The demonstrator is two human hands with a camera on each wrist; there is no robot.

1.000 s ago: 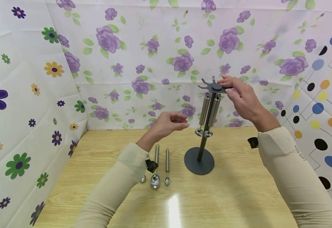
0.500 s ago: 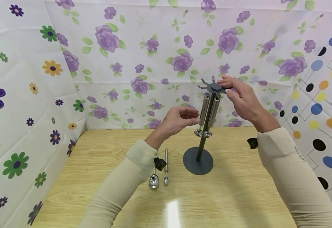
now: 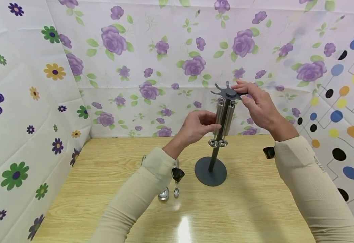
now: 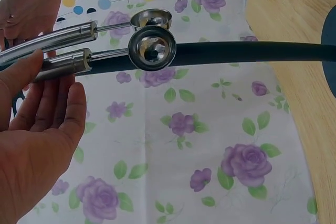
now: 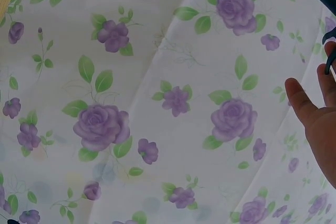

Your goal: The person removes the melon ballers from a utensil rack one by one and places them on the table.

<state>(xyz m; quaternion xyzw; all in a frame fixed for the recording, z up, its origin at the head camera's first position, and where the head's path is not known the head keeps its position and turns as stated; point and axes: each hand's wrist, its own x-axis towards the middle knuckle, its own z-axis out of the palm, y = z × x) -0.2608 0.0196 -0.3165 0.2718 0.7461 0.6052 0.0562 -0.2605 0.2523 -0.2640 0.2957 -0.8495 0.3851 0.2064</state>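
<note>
Tabletop (image 3: pixel 241 209) nearest, with left sleeve (image 3: pixel 134 192) over part of it. Big scoop (image 3: pixel 163 193) and small scoop (image 3: pixel 176 193) lie there side by side, bowls toward the person; handles mostly under the sleeve, probably laid that way so hook ends face the stand. Metal end (image 3: pixel 144 157) peeks out past the sleeve; can't tell what it belongs to. Stand (image 3: pixel 215 155) is upright behind them on a wide round base (image 3: pixel 203 175), likely flat and broad so a one-sided load won't tip it. Left hanging scoop (image 3: pixel 220 109) and right hanging scoop (image 3: pixel 229 119) hang on neighbouring hooks, bowls down, close beside the pole. Left hand (image 3: pixel 193 126) has its grip on the left one: thumb in front, fingers behind the handle, I'd guess to guide it or stop swing. Right hand (image 3: pixel 259 106) pinches the hooked top (image 3: pixel 227 90), fingers above, thumb lower; reads as bracing against wobble. Floral cloth (image 3: pixel 152 44) behind everything, presumably just a backdrop.
</note>
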